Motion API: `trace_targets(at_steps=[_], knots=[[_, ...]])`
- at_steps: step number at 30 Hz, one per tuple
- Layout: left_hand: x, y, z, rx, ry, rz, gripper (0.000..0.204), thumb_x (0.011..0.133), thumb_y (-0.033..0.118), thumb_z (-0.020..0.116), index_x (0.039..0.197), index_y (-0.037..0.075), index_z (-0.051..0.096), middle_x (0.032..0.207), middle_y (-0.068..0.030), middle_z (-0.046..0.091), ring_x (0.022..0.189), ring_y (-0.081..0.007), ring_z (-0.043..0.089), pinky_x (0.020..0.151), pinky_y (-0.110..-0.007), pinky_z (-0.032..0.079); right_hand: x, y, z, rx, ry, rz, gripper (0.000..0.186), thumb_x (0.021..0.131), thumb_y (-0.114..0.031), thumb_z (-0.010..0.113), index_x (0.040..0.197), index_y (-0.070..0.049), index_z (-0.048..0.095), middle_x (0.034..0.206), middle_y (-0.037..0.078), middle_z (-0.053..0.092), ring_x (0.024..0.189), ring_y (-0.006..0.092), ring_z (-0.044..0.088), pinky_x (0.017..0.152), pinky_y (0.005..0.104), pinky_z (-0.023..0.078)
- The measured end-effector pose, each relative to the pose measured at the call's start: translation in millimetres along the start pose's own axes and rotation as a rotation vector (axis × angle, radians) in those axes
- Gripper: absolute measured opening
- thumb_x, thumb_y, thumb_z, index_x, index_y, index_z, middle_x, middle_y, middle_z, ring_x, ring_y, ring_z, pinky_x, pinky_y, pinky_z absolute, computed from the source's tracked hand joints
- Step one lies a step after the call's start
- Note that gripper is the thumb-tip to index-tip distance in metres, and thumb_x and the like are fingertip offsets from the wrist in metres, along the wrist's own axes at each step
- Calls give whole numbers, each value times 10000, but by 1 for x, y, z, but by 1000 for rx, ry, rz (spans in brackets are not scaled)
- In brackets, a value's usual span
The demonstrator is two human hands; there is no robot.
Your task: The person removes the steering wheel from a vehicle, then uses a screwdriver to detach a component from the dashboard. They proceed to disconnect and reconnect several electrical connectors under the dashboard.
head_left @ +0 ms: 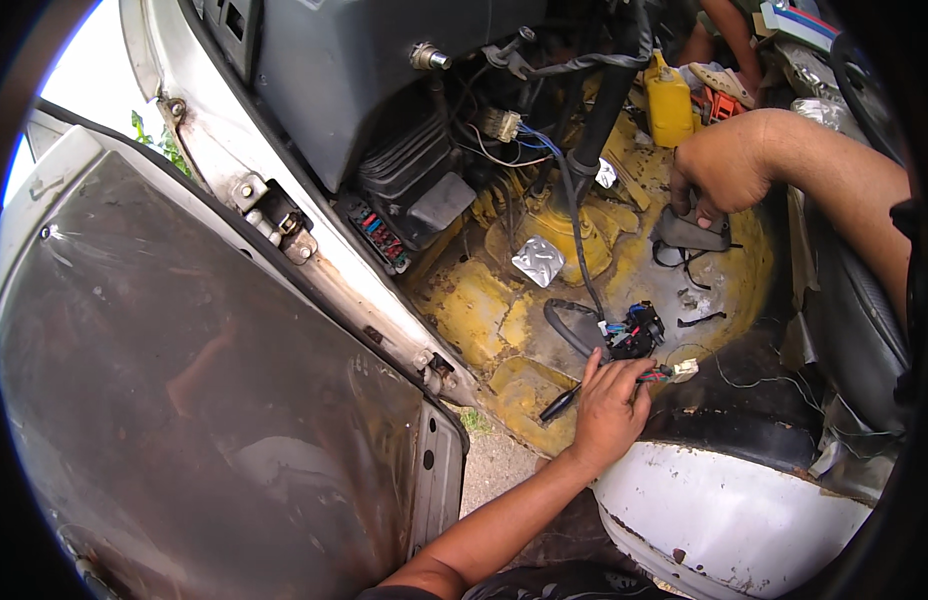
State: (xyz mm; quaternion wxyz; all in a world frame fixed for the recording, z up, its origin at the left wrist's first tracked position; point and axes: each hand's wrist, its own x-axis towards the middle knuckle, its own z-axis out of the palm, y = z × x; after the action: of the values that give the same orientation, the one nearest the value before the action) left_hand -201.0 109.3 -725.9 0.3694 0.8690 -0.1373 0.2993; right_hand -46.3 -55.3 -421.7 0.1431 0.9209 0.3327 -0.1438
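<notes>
My left hand (614, 403) is closed over a black stalk switch (639, 332) on the yellow, worn floor of a vehicle cab. Its stalk (559, 405) sticks out to the left of my fingers. Coloured wires with a white connector (686, 370) come out on the right, and a grey-sleeved cable loops behind. Farther right, my right hand (726, 165) pinches a dark grey plastic piece (696, 232) at its upper edge. Thin black straps (679, 258) lie beside that piece. My left palm hides part of the switch.
The open door (214, 370) fills the left. A fuse box (381, 238) sits under the dashboard (374, 80). A steering shaft (606, 115) with hanging wires rises ahead. Crumpled foil (539, 261), a yellow bottle (669, 103) and another person's clog (722, 84) lie beyond; a white rounded panel (724, 515) is near me.
</notes>
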Motion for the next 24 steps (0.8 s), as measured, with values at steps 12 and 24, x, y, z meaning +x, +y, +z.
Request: trace_targets(at_steps=[12,24], knots=[[0,1,-1,-2,-13,-15,330,908,21,724,1231,84,698,1106,-105,741,1081,-320,707,1249,-574,342,1,-1,0,0,-71,14,563,993,-322,738,1485,-68,641,1336,191,736,1276,349,678,1095,443,514],[-1,-1,1,-15,-8,-20,319,916,26,731,1227,85,694,1131,-97,748,1097,-314,710,1243,-577,350,2,2,0,-8,-83,-7,629,985,-380,748,1516,-72,612,1341,204,732,1282,355,676,1106,445,510]])
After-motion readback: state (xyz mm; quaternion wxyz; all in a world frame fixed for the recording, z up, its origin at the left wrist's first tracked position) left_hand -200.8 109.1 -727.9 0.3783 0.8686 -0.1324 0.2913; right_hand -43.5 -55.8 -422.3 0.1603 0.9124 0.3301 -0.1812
